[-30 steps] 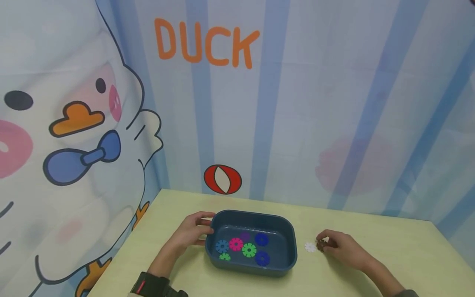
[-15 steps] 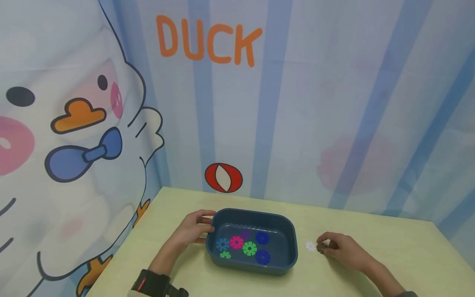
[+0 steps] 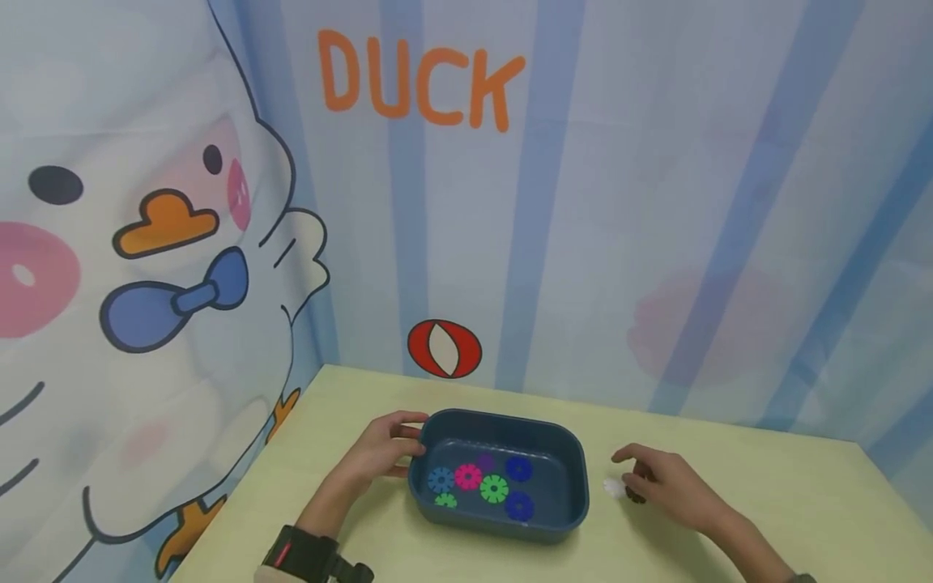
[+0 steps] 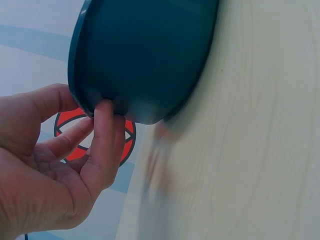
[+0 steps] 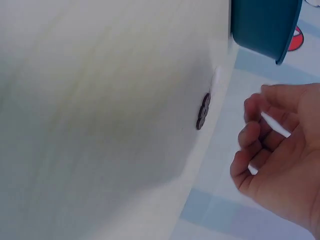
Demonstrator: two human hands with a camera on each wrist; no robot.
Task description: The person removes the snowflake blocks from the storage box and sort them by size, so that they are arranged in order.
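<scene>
My left hand (image 3: 379, 453) grips the left end of a dark blue plastic bin (image 3: 503, 528); in the left wrist view its thumb lies at the rim and fingertips touch the outer wall. Several snowflake-shaped building discs lie inside the bin, among them a pink disc (image 3: 468, 476), a green disc (image 3: 494, 488) and a dark blue disc (image 3: 519, 506). Right of the bin, my right hand (image 3: 670, 486) hovers with loosely bent fingers and nothing in them. Below it a brown disc (image 5: 203, 111) lies on the table, beside a white disc (image 3: 613, 487).
The pale yellow table (image 3: 364, 389) backs onto a striped curtain (image 3: 466, 227) with a printed duck on the left. A wristband with a black device (image 3: 306, 555) sits on my left wrist.
The right hand has loosened its fingers and lifted slightly off the brown disc, which lies by the white one. The left hand stays on the bin. The view has shifted slightly.
</scene>
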